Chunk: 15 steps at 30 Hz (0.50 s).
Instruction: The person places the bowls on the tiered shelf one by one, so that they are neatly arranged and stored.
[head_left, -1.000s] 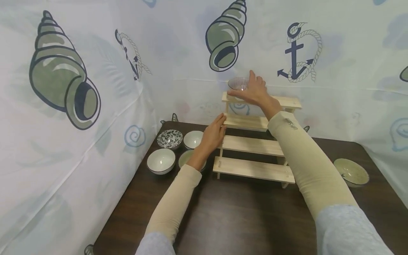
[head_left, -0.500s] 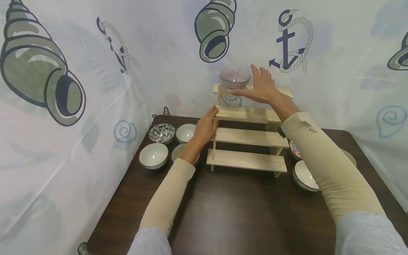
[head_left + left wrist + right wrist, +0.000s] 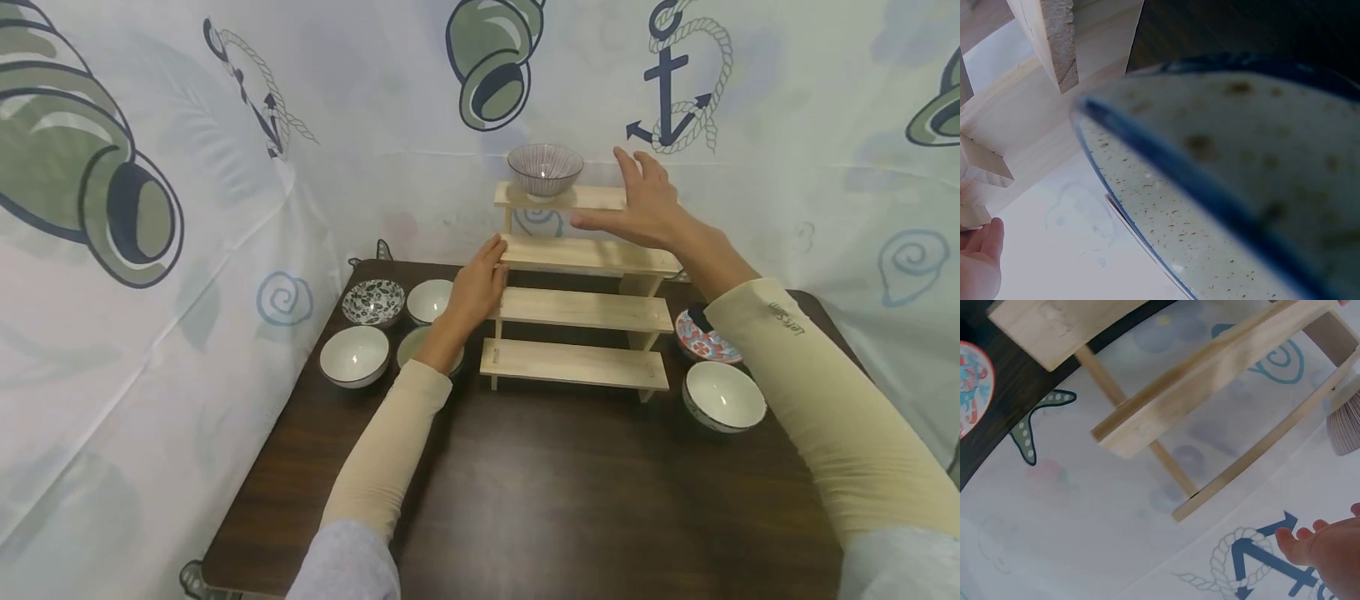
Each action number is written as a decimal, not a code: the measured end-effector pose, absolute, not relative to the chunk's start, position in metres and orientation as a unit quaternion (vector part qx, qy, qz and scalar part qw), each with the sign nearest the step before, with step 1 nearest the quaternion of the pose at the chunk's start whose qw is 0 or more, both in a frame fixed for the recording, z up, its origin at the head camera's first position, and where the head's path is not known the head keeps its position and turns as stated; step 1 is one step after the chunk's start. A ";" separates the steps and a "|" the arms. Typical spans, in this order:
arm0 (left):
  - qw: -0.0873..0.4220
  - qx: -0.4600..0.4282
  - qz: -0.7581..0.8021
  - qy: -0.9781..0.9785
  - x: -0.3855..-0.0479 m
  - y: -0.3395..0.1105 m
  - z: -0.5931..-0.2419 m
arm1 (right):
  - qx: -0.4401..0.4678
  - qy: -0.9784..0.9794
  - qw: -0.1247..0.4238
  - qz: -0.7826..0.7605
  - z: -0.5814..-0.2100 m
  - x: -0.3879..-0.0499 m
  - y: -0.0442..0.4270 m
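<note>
A thin-striped bowl (image 3: 545,171) stands upright on the top tier of a stepped wooden rack (image 3: 585,309), near its left end. To the right of this bowl my right hand (image 3: 637,204) hangs in front of the top tier, thumb and fingers spread, touching no bowl. The right wrist view shows the right hand (image 3: 1329,556) apart from the striped bowl (image 3: 1346,424). My left hand (image 3: 480,279) rests its extended fingers on the rack's left side, by the second tier from the top. In the left wrist view the left hand's fingertips (image 3: 996,230) meet the wood.
Left of the rack sit a floral bowl (image 3: 373,302), two white bowls (image 3: 355,357) and a greenish bowl (image 3: 411,346) partly behind my left arm. A red-and-blue patterned bowl (image 3: 705,337) and a white bowl (image 3: 724,397) are on the right. A printed cloth (image 3: 420,100) hangs behind the table.
My right hand has let go of the striped bowl on the top tier and drawn away to the right. My left hand stays at the rack's side. The head view has tilted down.
</note>
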<state>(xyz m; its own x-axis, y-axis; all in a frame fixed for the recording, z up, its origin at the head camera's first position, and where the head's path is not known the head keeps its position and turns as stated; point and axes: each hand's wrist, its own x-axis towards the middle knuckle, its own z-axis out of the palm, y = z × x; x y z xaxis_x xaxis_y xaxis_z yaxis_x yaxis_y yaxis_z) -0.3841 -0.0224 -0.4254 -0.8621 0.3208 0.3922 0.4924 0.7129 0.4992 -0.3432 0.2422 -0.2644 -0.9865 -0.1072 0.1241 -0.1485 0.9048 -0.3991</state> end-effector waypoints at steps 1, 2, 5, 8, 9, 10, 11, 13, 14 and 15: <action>0.141 -0.223 -0.308 -0.914 -0.384 -0.022 -0.425 | 0.066 -0.975 0.050 0.208 -0.264 -0.341 0.245; 0.141 -0.224 -0.308 -0.914 -0.385 -0.022 -0.425 | 0.068 -0.974 0.051 0.208 -0.265 -0.338 0.247; 0.142 -0.226 -0.312 -0.912 -0.386 -0.021 -0.424 | 0.070 -0.975 0.055 0.204 -0.267 -0.331 0.256; 0.136 -0.226 -0.316 -0.911 -0.386 -0.021 -0.424 | 0.076 -0.976 0.062 0.197 -0.270 -0.322 0.265; 0.133 -0.226 -0.317 -0.912 -0.386 -0.021 -0.424 | 0.076 -0.976 0.063 0.195 -0.271 -0.319 0.268; 0.129 -0.225 -0.317 -0.912 -0.385 -0.022 -0.424 | 0.077 -0.976 0.064 0.194 -0.273 -0.317 0.270; 0.125 -0.224 -0.318 -0.913 -0.385 -0.022 -0.423 | 0.079 -0.976 0.065 0.191 -0.274 -0.314 0.273; 0.113 -0.222 -0.319 -0.915 -0.384 -0.024 -0.422 | 0.080 -0.976 0.066 0.190 -0.278 -0.308 0.278; 0.108 -0.222 -0.322 -0.914 -0.384 -0.024 -0.421 | 0.077 -0.976 0.066 0.193 -0.279 -0.306 0.281; 0.102 -0.222 -0.325 -0.914 -0.384 -0.025 -0.420 | 0.076 -0.975 0.067 0.197 -0.281 -0.303 0.284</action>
<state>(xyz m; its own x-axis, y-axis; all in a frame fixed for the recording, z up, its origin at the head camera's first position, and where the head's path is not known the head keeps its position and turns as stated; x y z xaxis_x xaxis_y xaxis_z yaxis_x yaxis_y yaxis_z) -0.3845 -0.0249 -0.4198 -0.8809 0.3386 0.3308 0.4714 0.6908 0.5482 -0.3030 0.2838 -0.2806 -0.9795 -0.1216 0.1606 -0.1744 0.9110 -0.3738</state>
